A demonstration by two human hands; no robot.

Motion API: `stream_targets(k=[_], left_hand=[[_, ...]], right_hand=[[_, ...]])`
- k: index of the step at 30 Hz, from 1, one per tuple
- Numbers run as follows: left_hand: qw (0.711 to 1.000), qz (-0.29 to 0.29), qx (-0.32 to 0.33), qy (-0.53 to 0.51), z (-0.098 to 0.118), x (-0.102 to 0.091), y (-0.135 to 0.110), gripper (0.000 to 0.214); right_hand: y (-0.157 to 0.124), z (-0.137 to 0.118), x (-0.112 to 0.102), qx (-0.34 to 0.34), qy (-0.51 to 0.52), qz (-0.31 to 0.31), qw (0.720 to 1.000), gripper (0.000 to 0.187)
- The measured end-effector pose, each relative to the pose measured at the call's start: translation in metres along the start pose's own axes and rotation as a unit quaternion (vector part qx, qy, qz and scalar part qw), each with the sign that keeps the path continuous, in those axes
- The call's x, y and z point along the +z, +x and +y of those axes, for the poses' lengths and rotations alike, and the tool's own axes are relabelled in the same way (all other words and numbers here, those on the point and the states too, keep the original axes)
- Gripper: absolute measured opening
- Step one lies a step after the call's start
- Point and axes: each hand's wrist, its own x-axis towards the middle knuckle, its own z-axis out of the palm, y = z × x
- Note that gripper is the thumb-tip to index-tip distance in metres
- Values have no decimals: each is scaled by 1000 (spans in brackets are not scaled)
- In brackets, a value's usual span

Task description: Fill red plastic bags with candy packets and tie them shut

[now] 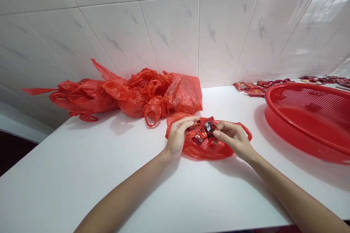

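Several packets (201,135) — part-hidden, count unclear, basket (290,132) cropped

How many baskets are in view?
1: the basket on the table, to the right of the right hand. The picture's edge cuts it off, so any beyond there would be hidden.

Far side, glossy wall (172,32) of pale tiles, grey-streaked, thin grout lines; bright gridded reflection (326,2) upper right; white tabletop (109,174) running up to wall; dark patch (11,149) beyond table's left edge; soft, diffuse light.
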Motion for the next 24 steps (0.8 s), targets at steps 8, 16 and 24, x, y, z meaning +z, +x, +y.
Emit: stream_targets(k=[8,16,24], left_hand=[[992,32,107,62,2,-3,0,33],[992,-62,79,82,-4,0,-6,28],[975,-107,123,148,-7,3,-12,26]], right_hand=[[4,8,1,-16,-152,-47,987,33],[2,1,3,-24,-88,13,996,31],[1,-2,2,0,-26,22,999,35]])
